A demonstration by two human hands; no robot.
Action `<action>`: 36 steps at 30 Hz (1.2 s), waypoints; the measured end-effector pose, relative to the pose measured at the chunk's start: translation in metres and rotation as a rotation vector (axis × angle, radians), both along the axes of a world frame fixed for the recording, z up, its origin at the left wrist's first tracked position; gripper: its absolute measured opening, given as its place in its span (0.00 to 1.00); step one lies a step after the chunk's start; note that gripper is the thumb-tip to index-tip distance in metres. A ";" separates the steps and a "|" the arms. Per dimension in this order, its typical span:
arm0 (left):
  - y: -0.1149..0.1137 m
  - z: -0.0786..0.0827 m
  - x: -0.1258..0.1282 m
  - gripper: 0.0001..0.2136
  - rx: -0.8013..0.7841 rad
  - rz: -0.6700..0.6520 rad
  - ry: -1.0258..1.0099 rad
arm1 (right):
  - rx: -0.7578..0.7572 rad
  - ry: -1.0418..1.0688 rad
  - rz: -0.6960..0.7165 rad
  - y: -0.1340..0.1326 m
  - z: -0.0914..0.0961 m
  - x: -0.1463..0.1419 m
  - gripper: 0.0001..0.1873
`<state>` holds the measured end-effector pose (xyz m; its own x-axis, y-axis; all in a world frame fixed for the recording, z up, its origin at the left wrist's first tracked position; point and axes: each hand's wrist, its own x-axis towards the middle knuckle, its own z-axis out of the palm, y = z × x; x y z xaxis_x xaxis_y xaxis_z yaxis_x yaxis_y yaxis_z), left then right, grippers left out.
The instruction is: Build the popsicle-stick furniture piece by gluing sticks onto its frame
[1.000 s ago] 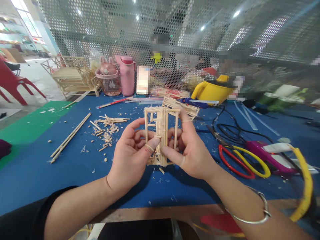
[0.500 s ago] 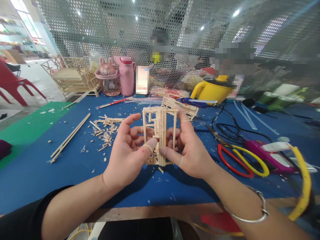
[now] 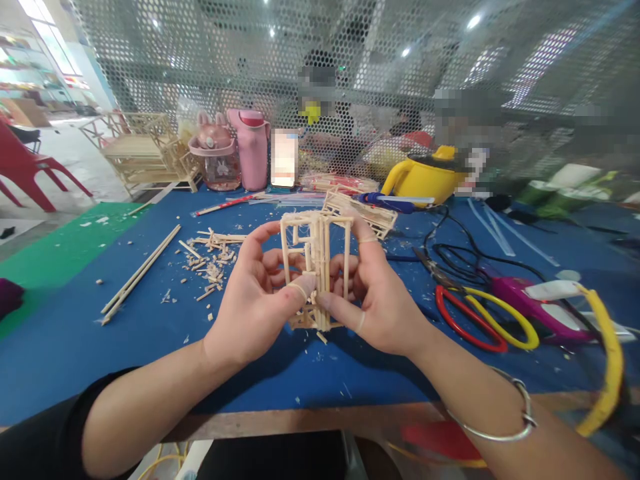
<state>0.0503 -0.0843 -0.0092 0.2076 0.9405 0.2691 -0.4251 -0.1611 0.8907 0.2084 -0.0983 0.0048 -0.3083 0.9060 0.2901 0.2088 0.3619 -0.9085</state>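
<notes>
Both hands hold a small frame model of thin wooden sticks (image 3: 324,257) upright above the blue table, in the middle of the view. My left hand (image 3: 265,287) grips its left side, the thumb pressed on a short stick piece at the centre and the fingers behind. On the other side my right hand (image 3: 377,293) holds it, its thumb at the lower middle posts and its index finger along the top right corner. Fine glue-like threads hang at the model's top. Fingers behind the sticks are partly hidden.
Stick offcuts (image 3: 213,260) and long sticks (image 3: 143,273) lie left on the blue table (image 3: 125,353). Behind stand a pink bottle (image 3: 254,153), a phone (image 3: 284,160), another stick frame (image 3: 363,213) and a yellow pot (image 3: 425,180). Scissors (image 3: 485,320) and a purple glue gun (image 3: 543,310) lie right.
The stick model has shifted slightly left and tilted a little in both hands. Both hands keep their hold; the left thumb sits slightly differently on the centre piece.
</notes>
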 end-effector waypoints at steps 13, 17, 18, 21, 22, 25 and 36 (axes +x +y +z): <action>-0.003 0.001 0.002 0.26 0.029 0.110 0.035 | 0.020 -0.060 -0.032 0.001 -0.002 0.002 0.52; -0.004 0.001 0.003 0.25 0.024 0.130 0.036 | 0.035 -0.072 -0.041 0.001 -0.001 0.002 0.51; -0.004 0.001 0.003 0.25 0.022 0.135 0.034 | 0.037 -0.074 -0.043 0.001 -0.001 0.002 0.51; -0.004 0.000 0.004 0.25 0.014 0.140 0.029 | 0.041 -0.077 -0.050 0.001 -0.002 0.003 0.51; -0.004 0.000 0.004 0.25 0.012 0.137 0.026 | 0.040 -0.077 -0.051 0.001 -0.002 0.003 0.51; -0.004 0.000 0.004 0.25 0.006 0.132 0.021 | 0.033 -0.069 -0.050 0.001 -0.002 0.002 0.51; -0.001 0.000 0.004 0.27 0.012 0.112 0.008 | 0.000 -0.047 -0.051 0.001 0.001 0.002 0.53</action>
